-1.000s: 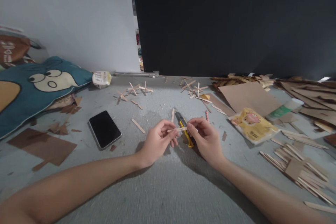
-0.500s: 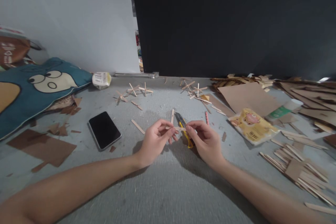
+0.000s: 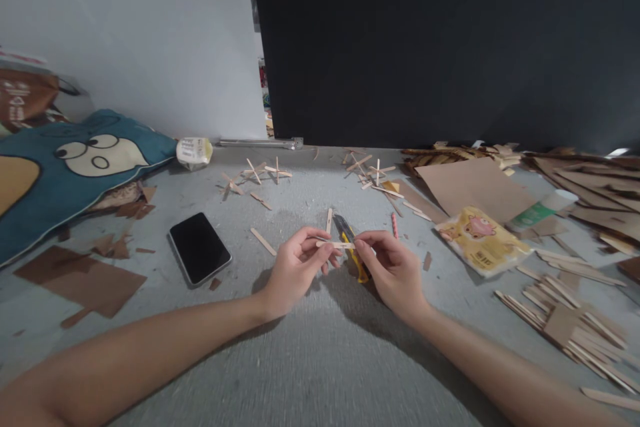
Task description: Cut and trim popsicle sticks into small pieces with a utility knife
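My left hand (image 3: 295,270) and my right hand (image 3: 395,267) meet at the middle of the grey floor. Both pinch the same thin wooden stick (image 3: 336,245), held level between them, the left at one end and the right at the other. Just behind and under the stick lies a yellow and black utility knife (image 3: 350,245); I cannot tell whether my right hand touches it. Another loose wooden stick (image 3: 329,219) lies just beyond the hands.
A black phone (image 3: 199,247) lies left of my hands. A blue cartoon cushion (image 3: 65,167) and brown card scraps (image 3: 85,280) are at far left. Glued stick crosses (image 3: 260,173) lie farther back. A yellow packet (image 3: 475,233), cardboard sheets (image 3: 475,183) and several stick piles (image 3: 565,320) fill the right.
The hands and the stick have shifted slightly up and left. The grip on the stick looks the same.
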